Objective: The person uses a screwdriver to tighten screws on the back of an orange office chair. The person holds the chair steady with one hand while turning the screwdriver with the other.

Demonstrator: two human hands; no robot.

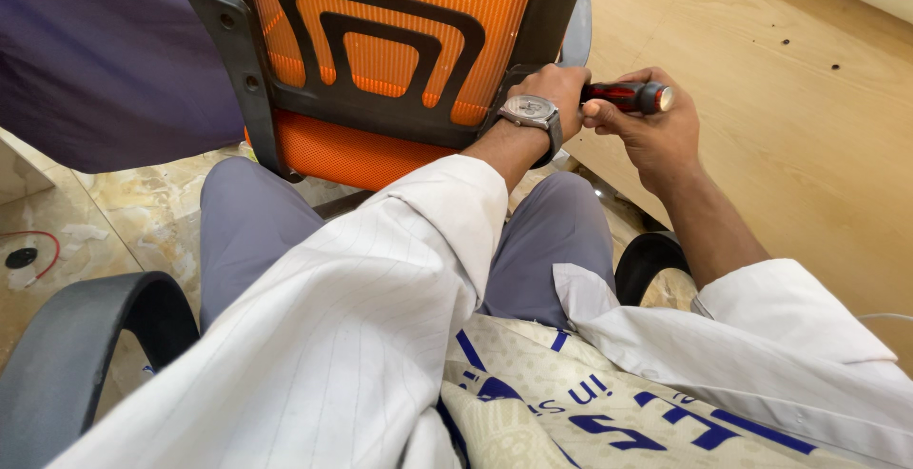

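Note:
An orange mesh chair back [390, 12] with a dark grey frame stands in front of me, above an orange seat cushion [342, 150]. My left hand [556, 88], with a silver wristwatch [531, 110] on the wrist, grips the right edge of the chair's frame. My right hand [647, 127] holds a screwdriver [628, 96] by its red and black handle, pointed left toward the frame beside my left hand. The tool's tip is hidden behind my left hand.
A plywood board [789, 98] lies on the right. A dark purple cloth [105, 50] hangs at the upper left. Black armrests [86, 336] of the chair I sit on flank my legs. A marbled tile floor [124, 212] has a small black disc with a red wire [21, 257].

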